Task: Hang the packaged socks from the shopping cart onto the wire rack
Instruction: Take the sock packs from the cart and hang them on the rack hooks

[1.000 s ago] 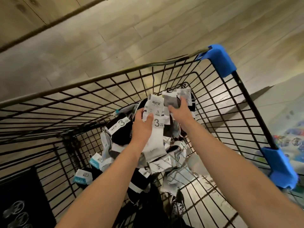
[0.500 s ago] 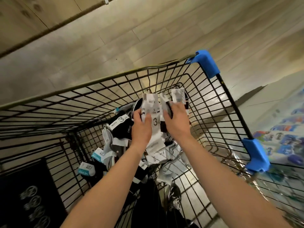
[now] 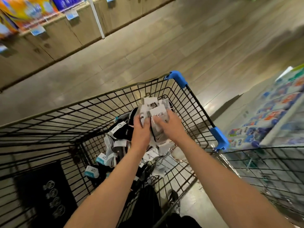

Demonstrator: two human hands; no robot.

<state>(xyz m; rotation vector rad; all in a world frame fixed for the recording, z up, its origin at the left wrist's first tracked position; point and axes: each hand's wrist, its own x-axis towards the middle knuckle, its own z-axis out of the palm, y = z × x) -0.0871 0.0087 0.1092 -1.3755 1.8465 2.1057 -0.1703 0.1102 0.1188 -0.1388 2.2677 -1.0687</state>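
Note:
Over the black wire shopping cart (image 3: 199,111) I hold a small bunch of packaged socks (image 3: 154,111) with white and grey paper labels. My left hand (image 3: 141,130) grips the bunch from the left, and my right hand (image 3: 169,125) grips it from the right, thumb across the front label. Below them lies a heap of more packaged socks (image 3: 121,134), black and white, on the cart's floor. The wire rack is not in view.
The cart has blue plastic corners (image 3: 178,78). A store shelf with coloured packs (image 3: 273,116) stands to the right, close to the cart. Across the tiled aisle (image 3: 148,46) runs another shelf base with price tags (image 3: 70,14). A black sign (image 3: 47,193) hangs on the cart's left.
Both hands have lifted the bunch of sock packs higher and brought it together. My view has tilted up, so the aisle and far shelves now show.

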